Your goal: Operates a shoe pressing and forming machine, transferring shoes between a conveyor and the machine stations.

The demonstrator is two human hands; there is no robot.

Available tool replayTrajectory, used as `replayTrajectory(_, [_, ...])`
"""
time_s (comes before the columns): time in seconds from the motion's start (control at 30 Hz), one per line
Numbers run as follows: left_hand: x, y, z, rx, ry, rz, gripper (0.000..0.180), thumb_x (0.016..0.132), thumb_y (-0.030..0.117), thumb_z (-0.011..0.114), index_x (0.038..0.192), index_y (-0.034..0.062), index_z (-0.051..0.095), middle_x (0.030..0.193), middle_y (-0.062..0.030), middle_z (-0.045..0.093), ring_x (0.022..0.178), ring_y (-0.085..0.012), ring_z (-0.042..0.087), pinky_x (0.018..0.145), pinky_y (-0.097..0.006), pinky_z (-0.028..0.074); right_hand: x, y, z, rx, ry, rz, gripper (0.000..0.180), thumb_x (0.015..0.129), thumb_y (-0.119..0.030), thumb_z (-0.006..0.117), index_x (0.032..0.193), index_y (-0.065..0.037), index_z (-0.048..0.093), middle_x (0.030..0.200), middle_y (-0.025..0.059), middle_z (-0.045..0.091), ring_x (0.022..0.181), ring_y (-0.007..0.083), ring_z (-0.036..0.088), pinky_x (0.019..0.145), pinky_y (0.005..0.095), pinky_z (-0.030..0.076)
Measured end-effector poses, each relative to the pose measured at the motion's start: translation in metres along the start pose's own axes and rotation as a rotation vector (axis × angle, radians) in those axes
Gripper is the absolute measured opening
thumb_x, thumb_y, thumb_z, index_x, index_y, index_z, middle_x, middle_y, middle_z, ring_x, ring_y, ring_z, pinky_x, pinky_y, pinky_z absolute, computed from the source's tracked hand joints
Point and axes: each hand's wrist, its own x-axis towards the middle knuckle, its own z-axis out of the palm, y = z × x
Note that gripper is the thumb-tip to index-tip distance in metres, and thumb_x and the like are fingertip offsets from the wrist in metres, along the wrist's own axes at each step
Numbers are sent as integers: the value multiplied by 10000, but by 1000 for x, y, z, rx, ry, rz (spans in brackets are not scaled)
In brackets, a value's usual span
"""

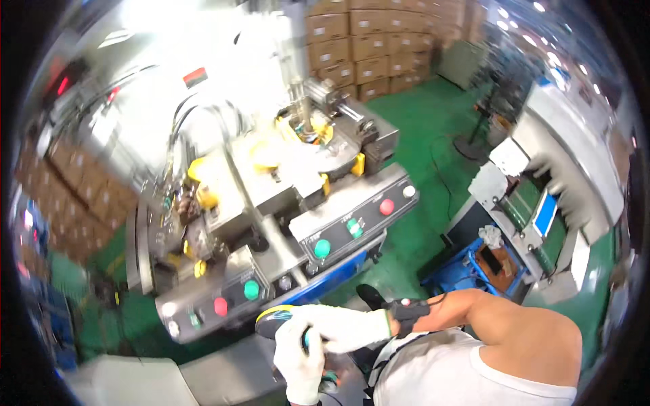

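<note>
Both my hands wear white gloves and meet low in the middle, in front of the machine. My left hand [298,362] is closed, its fingers curled round a small dark and teal piece [307,338] mostly hidden by the gloves. Against it lies my right hand [332,323], coming in from the right with its fingers closed over the same spot; what they grip is hidden. Just beyond the gloves shows a dark rounded thing with a yellow and blue edge [272,317]; I cannot tell whether it is held.
Ahead stands a machine with a right control panel [355,220] and a left control panel [213,298], both with coloured buttons. A metal surface [233,375] lies at lower left. To the right are a blue crate [467,267] and a pale machine [575,162]. Cartons [372,47] are stacked behind.
</note>
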Motion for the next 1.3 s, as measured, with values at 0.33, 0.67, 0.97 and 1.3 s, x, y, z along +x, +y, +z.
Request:
replayTrajectory(0.33, [284, 63, 193, -377, -122, -125, 456, 1040, -9, 577, 1491, -47, 520, 1429, -173, 613, 1301, -257, 625, 1100, -374, 499, -117, 82, -296, 839, 859, 571, 555, 969, -235, 786, 1429, 22, 611, 1311, 69, 703, 1141, 159, 668, 1016, 338, 544])
replayTrajectory(0.67, [476, -128, 417, -148, -397, -364, 372, 1005, 207, 655, 1254, -69, 630, 1137, -224, 749, 1049, -324, 714, 950, -433, 535, -130, 122, -337, 1015, 1223, 420, 681, 940, -325, 833, 1471, 9, 566, 1363, 64, 683, 1179, 177, 670, 1033, 373, 553])
replayTrajectory(0.97, [502, -209, 477, 69, -450, -257, 300, 970, 187, 604, 1132, -57, 673, 1035, -274, 705, 914, -431, 686, 842, -492, 549, -127, 122, -336, 1034, 1181, 627, 562, 932, -177, 834, 1413, 21, 619, 1321, 62, 711, 1175, 150, 664, 1049, 353, 537])
replayTrajectory(1.3, [381, -87, 268, -288, -347, -217, 268, 1083, 227, 611, 1159, -21, 678, 1066, -68, 707, 950, -147, 681, 812, -289, 553, 20, 174, -407, 517, 726, 626, 403, 996, -141, 737, 1351, 34, 663, 1186, 55, 745, 1025, 106, 675, 956, 309, 563])
